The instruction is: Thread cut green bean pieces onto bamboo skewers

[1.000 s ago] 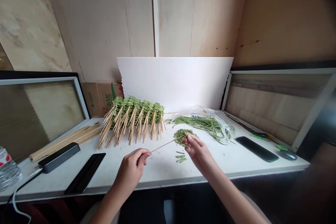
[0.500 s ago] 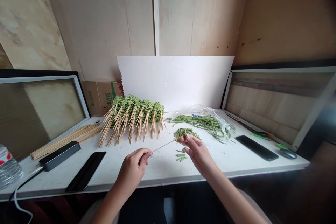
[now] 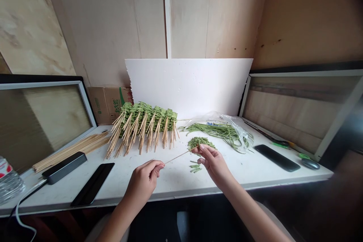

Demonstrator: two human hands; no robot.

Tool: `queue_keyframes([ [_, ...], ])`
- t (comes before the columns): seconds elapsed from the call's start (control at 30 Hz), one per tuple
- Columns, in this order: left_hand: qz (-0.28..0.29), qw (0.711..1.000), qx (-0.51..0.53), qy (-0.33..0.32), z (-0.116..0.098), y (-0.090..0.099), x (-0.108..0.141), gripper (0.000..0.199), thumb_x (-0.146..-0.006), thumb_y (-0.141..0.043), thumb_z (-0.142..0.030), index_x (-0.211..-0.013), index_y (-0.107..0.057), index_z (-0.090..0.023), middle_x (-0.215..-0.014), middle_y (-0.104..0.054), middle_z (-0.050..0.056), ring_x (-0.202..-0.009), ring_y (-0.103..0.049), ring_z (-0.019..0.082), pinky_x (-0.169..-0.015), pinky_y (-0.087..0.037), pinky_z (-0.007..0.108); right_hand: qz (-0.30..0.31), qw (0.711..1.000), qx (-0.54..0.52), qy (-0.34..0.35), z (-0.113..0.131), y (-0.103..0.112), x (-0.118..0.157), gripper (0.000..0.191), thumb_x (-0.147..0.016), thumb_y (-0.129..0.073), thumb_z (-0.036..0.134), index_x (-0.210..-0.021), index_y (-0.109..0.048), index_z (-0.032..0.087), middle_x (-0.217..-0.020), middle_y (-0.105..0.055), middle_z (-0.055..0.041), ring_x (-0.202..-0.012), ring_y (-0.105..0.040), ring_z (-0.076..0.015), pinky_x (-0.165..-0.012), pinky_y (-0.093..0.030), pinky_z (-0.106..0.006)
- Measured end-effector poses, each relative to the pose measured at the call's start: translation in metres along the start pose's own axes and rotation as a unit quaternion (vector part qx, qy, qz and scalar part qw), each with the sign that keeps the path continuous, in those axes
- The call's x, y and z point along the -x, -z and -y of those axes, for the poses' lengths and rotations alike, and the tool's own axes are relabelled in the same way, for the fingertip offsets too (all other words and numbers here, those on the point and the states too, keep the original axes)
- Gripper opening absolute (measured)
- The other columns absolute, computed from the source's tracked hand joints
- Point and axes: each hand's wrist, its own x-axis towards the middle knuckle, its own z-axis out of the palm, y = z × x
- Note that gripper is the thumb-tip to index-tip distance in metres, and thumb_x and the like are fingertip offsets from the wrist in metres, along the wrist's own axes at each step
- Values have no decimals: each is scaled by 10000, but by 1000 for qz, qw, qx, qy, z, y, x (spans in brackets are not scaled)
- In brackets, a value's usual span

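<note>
My left hand point(image 3: 146, 176) is closed in a pinch on the near end of a thin bamboo skewer point(image 3: 177, 157), which slants up to the right. At the skewer's far tip, my right hand point(image 3: 212, 162) pinches a cut piece of long bean, mostly hidden by the fingers. Just behind that hand lies a heap of cut bean pieces point(image 3: 195, 142). A few loose pieces point(image 3: 195, 168) rest on the white table in front of the heap. To the left, finished bean skewers point(image 3: 144, 121) are stacked in a pile, sticks pointing toward me.
Whole long beans point(image 3: 212, 130) lie partly under a clear plastic bag point(image 3: 239, 130). Bare bamboo skewers point(image 3: 73, 151) are spread at left, near a black box point(image 3: 65, 168) and a dark phone point(image 3: 93, 184). Another phone point(image 3: 276, 157) and a mouse point(image 3: 310, 163) are at right.
Both hands keep nearly the same places on the skewer. My right fingers have shifted slightly at its tip, and the view has tilted very slightly.
</note>
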Motion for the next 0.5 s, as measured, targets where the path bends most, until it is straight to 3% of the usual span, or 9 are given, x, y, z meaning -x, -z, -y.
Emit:
queue_keyframes([
  [0.27, -15, 999, -33, -23, 2, 1, 3, 260, -1029, -481, -259, -929, -714, -200, -715, -680, 17, -616, -624, 140, -632, -473, 222, 10, 998, 53, 28, -1, 4, -1, 333, -831, -787, 533, -916, -808, 212, -958, -779, -93, -906, -682, -248, -658, -557, -311],
  [0.5, -24, 999, -39, -21, -1, 0, 2, 279, -1034, -468, -270, -920, -713, -201, -686, -660, 9, -598, -616, 139, -622, -467, 219, 1, 996, 76, 55, 2, 4, 1, 321, -812, -816, 510, -954, -817, 223, -957, -789, -88, -866, -696, -250, -705, -582, -356],
])
